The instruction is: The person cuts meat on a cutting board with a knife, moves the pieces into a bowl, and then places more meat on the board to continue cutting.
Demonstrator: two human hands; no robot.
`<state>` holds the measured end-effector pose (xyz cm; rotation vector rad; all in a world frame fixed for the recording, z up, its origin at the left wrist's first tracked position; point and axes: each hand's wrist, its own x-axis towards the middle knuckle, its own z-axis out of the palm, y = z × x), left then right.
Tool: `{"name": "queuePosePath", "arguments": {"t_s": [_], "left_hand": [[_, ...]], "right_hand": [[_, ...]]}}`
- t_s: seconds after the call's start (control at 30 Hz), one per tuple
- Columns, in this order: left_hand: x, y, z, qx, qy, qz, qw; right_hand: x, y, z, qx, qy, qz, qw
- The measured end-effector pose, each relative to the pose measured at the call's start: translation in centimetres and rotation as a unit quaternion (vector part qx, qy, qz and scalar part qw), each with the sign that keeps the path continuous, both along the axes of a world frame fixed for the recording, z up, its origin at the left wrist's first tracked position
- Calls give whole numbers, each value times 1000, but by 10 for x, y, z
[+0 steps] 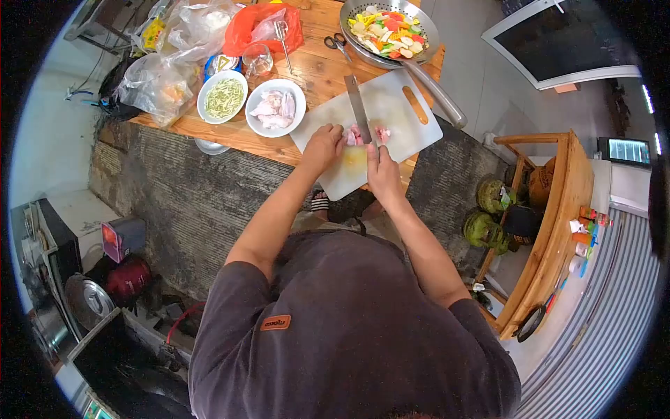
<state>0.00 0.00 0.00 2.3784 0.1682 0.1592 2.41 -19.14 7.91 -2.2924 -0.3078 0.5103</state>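
Note:
My right hand (pixel 384 170) is closed round the handle of a knife (pixel 358 108), whose broad blade points away from me over a white cutting board (pixel 412 133). Beside the blade, my left hand (pixel 324 148) has its fingers curled against a piece of raw meat (pixel 353 136) on the board. A smaller piece of raw meat (pixel 382 133) lies on the other side of the blade. Left of the board stands a white bowl (pixel 303 112) holding pale raw meat pieces (pixel 273 110). Next to it, another white bowl (pixel 202 105) holds thin green shreds (pixel 225 98).
A long-handled pan (pixel 436 35) with sliced vegetables (pixel 388 33) sits at the wooden table's (pixel 317 63) back right. Scissors (pixel 338 45), a whisk (pixel 282 35), a glass cup (pixel 258 59) and plastic bags (pixel 188 42) lie behind the bowls. Green gas cylinders (pixel 481 229) stand by a wooden shelf (pixel 551 244).

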Motion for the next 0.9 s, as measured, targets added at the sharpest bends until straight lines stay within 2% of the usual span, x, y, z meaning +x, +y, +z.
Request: {"name": "queuePosePath", "arguments": {"t_s": [0.07,0.17,0.27,0.47,0.57,0.7,0.9], "left_hand": [[0,-3,-1,-11,-44,9,999],[-3,7,-2,21,-51,1,998],[0,1,-4,30,-56,5,998],[1,-4,-1,10,-50,15,999],[3,-4,-5,7,-53,9,999],[3,-3,-6,31,-37,-2,999],[13,-9,-11,76,-39,31,996]], "right_hand": [[-2,1,-6,-14,-4,-5,1000],[-7,9,-41,-45,7,7,999],[-5,8,-36,-56,9,14,998],[3,17,27,4,-11,-14,1000],[1,13,-20,-50,-19,0,999],[-3,20,-28,-91,13,1,996],[2,23,-26,-122,-30,33,992]]}}
